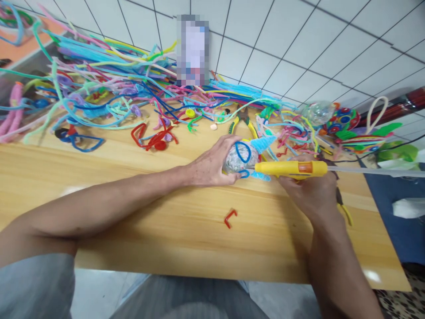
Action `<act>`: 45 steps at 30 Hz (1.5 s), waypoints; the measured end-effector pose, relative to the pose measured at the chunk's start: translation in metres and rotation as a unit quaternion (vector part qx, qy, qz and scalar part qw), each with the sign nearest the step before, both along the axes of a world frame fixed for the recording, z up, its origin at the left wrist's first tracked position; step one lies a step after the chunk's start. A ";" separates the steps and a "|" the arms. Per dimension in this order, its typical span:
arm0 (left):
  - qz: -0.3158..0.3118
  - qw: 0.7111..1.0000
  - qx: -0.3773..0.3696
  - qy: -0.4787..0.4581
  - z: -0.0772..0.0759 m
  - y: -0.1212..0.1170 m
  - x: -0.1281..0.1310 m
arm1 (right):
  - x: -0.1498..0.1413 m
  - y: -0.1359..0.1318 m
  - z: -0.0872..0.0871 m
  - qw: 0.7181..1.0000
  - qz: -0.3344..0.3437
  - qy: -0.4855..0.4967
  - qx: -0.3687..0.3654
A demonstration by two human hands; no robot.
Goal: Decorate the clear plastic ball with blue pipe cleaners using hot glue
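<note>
My left hand point(212, 164) is closed round a small clear plastic ball point(237, 160) that carries blue pipe-cleaner loops and a light-blue fuzzy cone. My right hand point(310, 188) grips a yellow hot glue gun point(288, 168) held level, its nozzle touching the ball's right side. A white glue stick point(365, 170) sticks out of the gun's back to the right. Both hands hover just above the wooden table point(166, 212).
A big heap of coloured pipe cleaners point(109, 84) covers the table's far side. Yellow-handled pliers point(244, 122) lie behind the ball. A bent red pipe-cleaner piece point(229, 218) lies near the front. Finished colourful crafts point(348, 128) and a clear ball stand at the right.
</note>
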State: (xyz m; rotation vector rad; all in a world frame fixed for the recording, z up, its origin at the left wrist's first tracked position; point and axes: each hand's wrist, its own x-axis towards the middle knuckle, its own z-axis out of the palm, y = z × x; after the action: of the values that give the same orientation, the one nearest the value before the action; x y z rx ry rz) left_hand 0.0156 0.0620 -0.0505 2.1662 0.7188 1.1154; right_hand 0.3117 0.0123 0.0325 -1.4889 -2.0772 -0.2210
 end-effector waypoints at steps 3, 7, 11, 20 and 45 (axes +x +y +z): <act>-0.002 1.000 0.009 0.001 0.000 0.000 0.000 | -0.001 0.000 0.001 1.000 0.003 0.009 -0.012; 0.003 1.000 0.008 0.001 0.000 0.001 0.000 | -0.001 -0.001 0.001 1.000 0.017 0.014 -0.012; -0.003 1.000 -0.001 0.003 -0.001 0.001 0.000 | 0.001 0.000 0.002 1.000 0.022 -0.002 -0.007; 0.001 1.000 0.010 0.005 0.000 0.000 0.001 | 0.002 0.000 0.006 0.999 0.026 0.022 -0.037; -0.003 1.000 0.004 -0.005 -0.001 0.000 0.000 | 0.005 0.000 0.011 0.997 0.055 0.019 -0.059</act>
State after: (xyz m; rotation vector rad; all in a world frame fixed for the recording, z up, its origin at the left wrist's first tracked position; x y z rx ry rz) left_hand 0.0152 0.0623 -0.0512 2.1671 0.7032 1.1266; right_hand 0.3164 0.0119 0.0430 -1.4276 -2.1660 -0.0275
